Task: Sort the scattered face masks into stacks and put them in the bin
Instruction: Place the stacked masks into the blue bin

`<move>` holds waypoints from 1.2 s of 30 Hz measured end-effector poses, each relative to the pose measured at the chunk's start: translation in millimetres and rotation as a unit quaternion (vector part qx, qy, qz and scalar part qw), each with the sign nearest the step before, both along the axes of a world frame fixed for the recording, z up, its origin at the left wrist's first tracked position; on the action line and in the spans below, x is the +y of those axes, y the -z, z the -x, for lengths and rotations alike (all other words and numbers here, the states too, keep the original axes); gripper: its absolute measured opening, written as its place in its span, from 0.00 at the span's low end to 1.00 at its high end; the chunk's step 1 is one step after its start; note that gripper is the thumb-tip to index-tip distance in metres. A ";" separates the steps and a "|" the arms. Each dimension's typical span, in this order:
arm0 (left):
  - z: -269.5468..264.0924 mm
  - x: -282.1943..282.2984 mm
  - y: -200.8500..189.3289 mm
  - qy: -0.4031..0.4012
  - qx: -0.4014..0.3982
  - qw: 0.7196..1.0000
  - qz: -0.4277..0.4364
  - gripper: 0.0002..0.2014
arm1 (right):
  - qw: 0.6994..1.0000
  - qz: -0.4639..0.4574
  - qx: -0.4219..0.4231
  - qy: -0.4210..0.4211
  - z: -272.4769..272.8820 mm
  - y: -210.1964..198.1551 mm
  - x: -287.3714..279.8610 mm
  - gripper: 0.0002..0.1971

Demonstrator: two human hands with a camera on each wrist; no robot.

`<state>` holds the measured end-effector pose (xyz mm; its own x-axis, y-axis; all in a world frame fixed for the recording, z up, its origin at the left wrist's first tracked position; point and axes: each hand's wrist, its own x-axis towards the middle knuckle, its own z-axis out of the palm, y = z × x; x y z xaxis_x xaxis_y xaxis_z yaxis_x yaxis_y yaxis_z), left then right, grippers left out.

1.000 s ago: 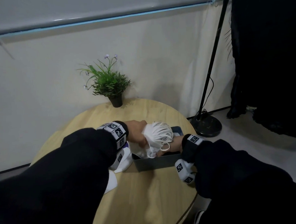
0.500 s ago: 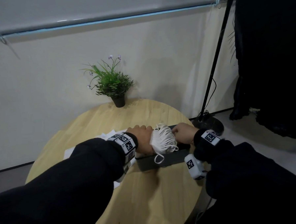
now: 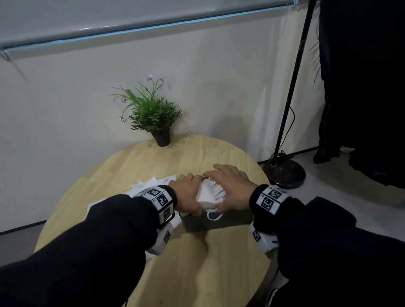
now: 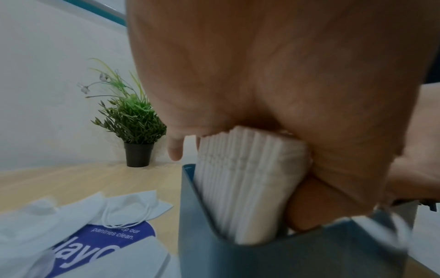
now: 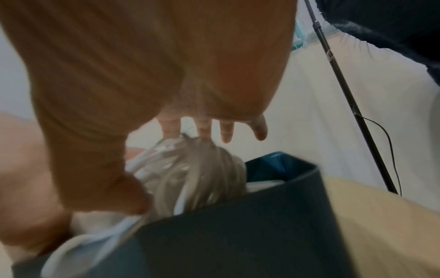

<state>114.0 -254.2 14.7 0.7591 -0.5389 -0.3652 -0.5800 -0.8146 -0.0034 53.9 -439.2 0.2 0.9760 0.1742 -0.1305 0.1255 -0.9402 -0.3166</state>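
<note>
Loose masks (image 4: pixel 78 210) lie on the table (image 3: pixel 132 171) at my far left, unsorted. My left hand (image 3: pixel 187 196) grips the stack of masks (image 3: pixel 209 194), fingers curled round it, seating it on edge in the bin (image 3: pixel 224 222). My right hand (image 3: pixel 231 189) lies spread, fingers straight, pressing the ear loops (image 5: pixel 190 169) down; next I judge I tuck the stray loop inside, then release.

The head view is dim and cool, with soft, even light and a faint glow along the blind at twelve o'clock. Pale shadows fall behind the plant (image 3: pixel 150 113) at twelve and under the sleeves at six. Straight lines bow toward the edges. Both wrist views are brighter but smeared: skin fills the top, out of focus, and the bin (image 4: pixel 297 259) rim blurs at five o'clock.
</note>
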 end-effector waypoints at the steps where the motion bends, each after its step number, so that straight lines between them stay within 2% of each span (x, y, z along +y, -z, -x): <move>1: -0.9 2.9 0.6 -0.001 0.000 1.000 0.002 0.51 | 1.000 0.017 -0.003 0.008 -1.1 -0.2 -4.4 0.56; 4: -0.3 10.9 1.2 0.017 -0.018 1.000 0.016 0.51 | 0.999 0.019 -0.027 0.039 -1.4 -0.5 -19.6 0.54; 7: -1.6 18.1 5.1 0.057 -0.034 0.997 0.028 0.52 | 0.991 -0.127 0.010 0.046 -0.4 2.5 -33.3 0.53; 10: -3.3 26.2 4.6 0.038 0.038 0.998 0.023 0.58 | 0.970 -0.239 0.006 0.037 -1.2 2.6 -35.4 0.43; 12: -3.4 31.5 2.8 0.015 0.092 0.995 0.035 0.64 | 0.965 -0.256 -0.043 0.024 -1.7 -4.0 -25.2 0.39; 14: -3.8 34.6 1.2 0.001 0.125 0.990 0.065 0.65 | 0.973 -0.222 -0.058 -0.026 -2.1 -11.9 -7.3 0.43; 17: -4.4 39.9 9.8 0.014 0.084 0.992 0.091 0.61 | 0.989 -0.110 -0.020 -0.101 -6.7 -8.9 19.5 0.53; 20: -5.0 51.9 22.1 0.016 0.075 0.989 0.130 0.58 | 0.996 0.005 0.018 -0.091 -12.4 -2.7 27.7 0.60; 21: -4.9 54.5 24.2 0.017 0.075 0.987 0.142 0.58 | 0.996 0.029 0.037 -0.081 -12.5 -3.2 26.6 0.59; 24: -6.7 55.9 23.0 0.014 0.085 0.983 0.164 0.54 | 0.990 0.088 0.066 -0.091 -11.1 -7.9 21.0 0.43; 27: -8.7 56.7 22.5 0.008 0.088 0.982 0.168 0.51 | 0.985 0.139 0.074 -0.068 -9.5 -9.6 14.5 0.34; 30: -3.3 58.0 23.7 0.009 0.058 0.985 0.165 0.49 | 0.989 0.118 0.085 -0.012 -8.0 -8.3 4.8 0.23; 33: 2.7 57.2 23.6 0.033 0.015 0.988 0.149 0.48 | 0.992 0.089 0.090 -0.002 -5.7 -8.1 2.4 0.22; 36: -0.7 65.0 27.3 0.030 0.030 0.986 0.160 0.51 | 0.993 0.032 0.112 0.012 -0.6 -4.0 -2.1 0.30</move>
<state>114.7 -189.2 -12.6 0.7050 -0.6766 -0.2124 -0.6184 -0.7332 0.2830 54.5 -441.4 4.2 0.9253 0.1350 -0.3543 0.0355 -0.9612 -0.2735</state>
